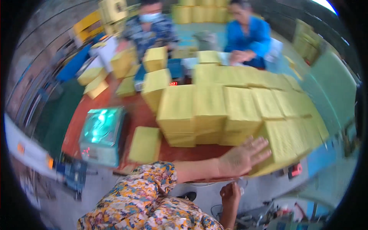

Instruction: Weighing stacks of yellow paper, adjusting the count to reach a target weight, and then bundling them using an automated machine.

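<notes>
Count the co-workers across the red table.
2. A co-worker in a dark patterned top, left of centre; a second co-worker in a bright blue top, right of centre. Both are beyond the yellow paper stacks, which may hide others.

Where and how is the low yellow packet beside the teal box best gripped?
Probably grip the low yellow packet by its near end, from the person's side, thumb on top: it lies flat, that end close to the edge of the red table, while the teal box and tall yellow stacks flank it.
</notes>
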Demonstrator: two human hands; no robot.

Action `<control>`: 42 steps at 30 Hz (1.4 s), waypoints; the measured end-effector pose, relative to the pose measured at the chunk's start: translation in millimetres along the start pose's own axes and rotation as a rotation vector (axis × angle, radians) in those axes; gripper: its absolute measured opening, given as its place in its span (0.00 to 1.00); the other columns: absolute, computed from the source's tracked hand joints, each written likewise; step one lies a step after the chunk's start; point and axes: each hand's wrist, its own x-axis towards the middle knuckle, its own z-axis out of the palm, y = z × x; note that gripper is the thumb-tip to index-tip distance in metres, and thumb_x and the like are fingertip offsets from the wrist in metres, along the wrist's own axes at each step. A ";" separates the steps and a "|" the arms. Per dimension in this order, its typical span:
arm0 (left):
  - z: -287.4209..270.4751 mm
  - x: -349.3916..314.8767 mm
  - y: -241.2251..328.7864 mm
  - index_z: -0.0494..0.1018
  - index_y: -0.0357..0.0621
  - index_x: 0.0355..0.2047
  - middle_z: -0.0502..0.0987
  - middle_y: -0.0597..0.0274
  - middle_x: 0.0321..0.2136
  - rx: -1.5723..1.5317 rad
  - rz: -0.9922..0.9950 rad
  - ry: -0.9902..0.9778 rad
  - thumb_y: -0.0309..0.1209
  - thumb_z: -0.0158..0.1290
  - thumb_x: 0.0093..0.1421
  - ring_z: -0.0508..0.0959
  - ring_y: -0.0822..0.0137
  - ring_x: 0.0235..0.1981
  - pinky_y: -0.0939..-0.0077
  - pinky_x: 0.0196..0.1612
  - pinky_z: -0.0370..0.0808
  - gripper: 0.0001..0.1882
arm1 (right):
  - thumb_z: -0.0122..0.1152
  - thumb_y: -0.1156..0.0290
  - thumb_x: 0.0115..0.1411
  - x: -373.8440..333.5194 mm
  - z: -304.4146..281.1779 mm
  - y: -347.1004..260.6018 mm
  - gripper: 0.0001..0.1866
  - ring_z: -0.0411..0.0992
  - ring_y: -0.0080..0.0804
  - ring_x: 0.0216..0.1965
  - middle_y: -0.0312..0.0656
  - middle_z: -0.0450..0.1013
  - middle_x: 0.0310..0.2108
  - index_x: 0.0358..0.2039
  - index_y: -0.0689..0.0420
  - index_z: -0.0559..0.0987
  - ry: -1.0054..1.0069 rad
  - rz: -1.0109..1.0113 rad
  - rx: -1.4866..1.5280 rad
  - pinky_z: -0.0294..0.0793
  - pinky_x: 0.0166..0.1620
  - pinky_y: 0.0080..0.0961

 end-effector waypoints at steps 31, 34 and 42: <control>-462.6 -735.7 233.9 0.74 0.41 0.45 0.79 0.50 0.40 0.287 -1.378 0.566 0.27 0.56 0.55 0.80 0.49 0.41 0.61 0.43 0.77 0.16 | 0.52 0.64 0.66 -273.3 507.5 550.6 0.10 0.67 0.29 0.24 0.37 0.66 0.22 0.32 0.58 0.73 -1.096 1.092 -0.346 0.65 0.30 0.24; -473.5 -748.7 238.9 0.74 0.41 0.44 0.79 0.50 0.40 0.328 -1.445 0.612 0.27 0.55 0.56 0.79 0.49 0.41 0.60 0.43 0.77 0.15 | 0.55 0.59 0.64 -286.4 530.2 574.8 0.14 0.66 0.29 0.23 0.36 0.65 0.22 0.30 0.57 0.72 -1.123 1.138 -0.479 0.63 0.28 0.25; -519.2 -820.2 249.6 0.73 0.41 0.47 0.78 0.49 0.38 0.345 -1.378 0.597 0.31 0.54 0.59 0.79 0.49 0.40 0.60 0.42 0.77 0.16 | 0.56 0.66 0.62 -315.8 554.1 610.0 0.10 0.69 0.29 0.23 0.38 0.67 0.21 0.29 0.58 0.72 -1.015 1.031 -0.434 0.69 0.30 0.23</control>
